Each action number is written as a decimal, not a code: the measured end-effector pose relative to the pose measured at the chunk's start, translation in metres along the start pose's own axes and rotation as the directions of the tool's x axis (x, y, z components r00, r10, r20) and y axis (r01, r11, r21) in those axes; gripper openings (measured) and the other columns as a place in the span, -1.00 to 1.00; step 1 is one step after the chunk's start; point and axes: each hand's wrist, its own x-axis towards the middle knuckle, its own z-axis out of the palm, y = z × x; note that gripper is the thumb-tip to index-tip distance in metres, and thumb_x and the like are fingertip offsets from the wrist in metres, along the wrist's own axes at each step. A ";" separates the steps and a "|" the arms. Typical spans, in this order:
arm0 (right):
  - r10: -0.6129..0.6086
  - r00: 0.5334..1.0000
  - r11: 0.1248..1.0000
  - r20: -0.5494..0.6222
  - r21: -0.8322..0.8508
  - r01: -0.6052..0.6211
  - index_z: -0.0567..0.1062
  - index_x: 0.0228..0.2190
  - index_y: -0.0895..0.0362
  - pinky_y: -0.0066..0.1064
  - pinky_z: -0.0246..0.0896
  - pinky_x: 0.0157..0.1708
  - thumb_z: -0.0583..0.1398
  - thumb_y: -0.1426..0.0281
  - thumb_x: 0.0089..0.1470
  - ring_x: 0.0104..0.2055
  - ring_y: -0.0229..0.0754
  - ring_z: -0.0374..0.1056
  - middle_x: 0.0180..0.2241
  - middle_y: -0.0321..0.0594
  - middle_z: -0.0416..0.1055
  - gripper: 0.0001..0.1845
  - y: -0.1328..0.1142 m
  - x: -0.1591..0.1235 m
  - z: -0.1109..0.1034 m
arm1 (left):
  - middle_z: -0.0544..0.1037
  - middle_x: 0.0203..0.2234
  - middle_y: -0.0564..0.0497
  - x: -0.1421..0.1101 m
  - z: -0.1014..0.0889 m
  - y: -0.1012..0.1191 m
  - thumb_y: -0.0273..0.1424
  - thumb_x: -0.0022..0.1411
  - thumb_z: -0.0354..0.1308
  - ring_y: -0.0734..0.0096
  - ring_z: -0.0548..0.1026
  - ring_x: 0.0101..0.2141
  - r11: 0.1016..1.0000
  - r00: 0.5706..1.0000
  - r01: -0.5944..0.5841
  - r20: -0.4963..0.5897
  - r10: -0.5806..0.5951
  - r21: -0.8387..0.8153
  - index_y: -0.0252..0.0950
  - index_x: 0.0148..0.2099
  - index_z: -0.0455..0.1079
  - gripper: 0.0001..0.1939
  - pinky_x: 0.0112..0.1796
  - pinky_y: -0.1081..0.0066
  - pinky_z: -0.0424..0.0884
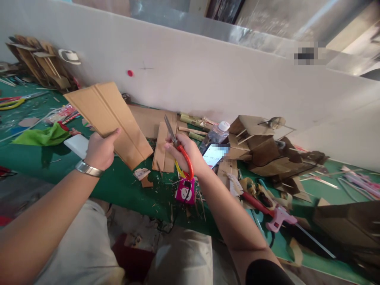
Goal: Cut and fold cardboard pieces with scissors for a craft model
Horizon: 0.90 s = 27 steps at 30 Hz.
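My left hand [101, 148] grips a long folded cardboard sheet [108, 118] by its lower edge and holds it up above the green table [32, 158]. A metal watch [88, 169] sits on that wrist. My right hand [185, 152] is closed round the red handles of a pair of scissors [178, 144], whose blades point up and left, just right of the cardboard and apart from it. A smaller cardboard strip [162, 148] lies on the table behind the scissors.
A white wall panel [208, 75] bounds the table at the back. A phone [214, 154], plastic bottle [215, 134], cardboard models [261, 146], pink glue gun [279, 217], a pink tag [185, 190], green cloth [44, 135] and yellow scissors [13, 102] litter it.
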 end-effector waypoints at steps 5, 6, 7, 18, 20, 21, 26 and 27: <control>0.016 0.985 0.972 0.169 -0.232 0.024 0.57 -0.13 0.19 -0.26 0.32 -0.05 0.31 0.12 0.35 -0.04 0.03 0.53 -0.10 0.02 0.57 -0.65 0.004 -0.002 0.005 | 0.72 0.02 -0.22 -0.005 0.010 -0.002 -0.19 0.17 0.44 -0.10 0.63 0.12 0.987 0.992 -0.104 -0.052 0.112 0.124 -0.35 -0.10 0.60 -0.64 0.25 -0.04 0.48; 0.051 0.976 0.960 0.211 -0.280 0.010 0.57 -0.14 0.19 -0.27 0.32 -0.07 0.32 0.13 0.35 -0.04 0.04 0.54 -0.10 0.04 0.58 -0.65 0.005 -0.002 0.007 | 0.73 0.01 -0.23 -0.005 0.010 -0.002 -0.18 0.19 0.42 -0.12 0.64 0.12 0.971 0.988 -0.139 -0.041 0.150 0.194 -0.34 -0.10 0.61 -0.65 0.25 -0.04 0.48; 0.089 0.965 0.948 0.245 -0.320 -0.007 0.56 -0.15 0.19 -0.28 0.31 -0.09 0.32 0.13 0.35 -0.05 0.04 0.55 -0.11 0.05 0.59 -0.66 0.005 -0.003 0.009 | 0.73 0.00 -0.24 -0.006 0.010 -0.002 -0.18 0.20 0.40 -0.13 0.64 0.11 0.956 0.984 -0.162 -0.029 0.174 0.243 -0.33 -0.10 0.62 -0.66 0.24 -0.03 0.49; 0.139 0.951 0.918 0.275 -0.396 -0.019 0.46 -0.31 0.12 -0.34 0.13 -0.28 0.07 -0.13 0.44 -0.18 0.01 0.54 -0.26 0.01 0.58 -0.41 0.003 -0.001 0.006 | 0.75 -0.01 -0.17 -0.022 0.027 0.002 -0.07 0.11 0.47 -0.21 0.58 0.17 0.993 0.981 -0.016 0.193 -0.007 0.118 -0.23 -0.16 0.66 -0.62 0.28 0.04 0.42; 0.149 0.943 0.912 0.298 -0.409 -0.015 0.47 -0.30 0.12 -0.34 0.13 -0.28 0.05 -0.14 0.44 -0.17 0.01 0.56 -0.26 0.02 0.59 -0.40 0.003 -0.002 0.007 | 0.75 -0.02 -0.17 -0.024 0.029 0.005 -0.11 0.10 0.47 -0.20 0.58 0.16 0.995 0.971 -0.019 0.239 -0.005 0.100 -0.25 -0.15 0.67 -0.64 0.28 0.07 0.41; 0.153 0.938 0.909 0.311 -0.416 -0.011 0.48 -0.30 0.12 -0.35 0.14 -0.27 0.04 -0.13 0.44 -0.17 0.01 0.57 -0.26 0.03 0.60 -0.40 0.002 -0.002 0.008 | 0.75 -0.04 -0.17 -0.026 0.029 0.006 -0.13 0.10 0.47 -0.20 0.58 0.15 0.996 0.965 -0.021 0.263 -0.003 0.091 -0.26 -0.15 0.68 -0.65 0.28 0.07 0.41; 0.130 0.936 0.910 0.326 -0.414 0.018 0.46 -0.28 0.11 -0.36 0.16 -0.23 0.05 -0.10 0.47 -0.16 -0.02 0.56 -0.26 0.00 0.59 -0.44 0.000 -0.006 0.012 | 0.75 -0.05 -0.16 -0.034 0.030 0.011 -0.15 0.12 0.47 -0.17 0.60 0.13 0.998 0.890 -0.059 0.454 0.051 0.004 -0.24 -0.14 0.70 -0.67 0.31 0.04 0.39; 0.117 0.938 0.915 0.327 -0.403 0.026 0.45 -0.29 0.11 -0.36 0.16 -0.22 0.04 -0.09 0.47 -0.17 -0.02 0.56 -0.26 -0.02 0.58 -0.45 0.000 -0.006 0.012 | 0.75 -0.03 -0.15 -0.036 0.031 0.010 -0.14 0.13 0.47 -0.17 0.60 0.14 0.999 0.871 -0.050 0.489 0.052 -0.019 -0.21 -0.12 0.70 -0.67 0.30 0.02 0.40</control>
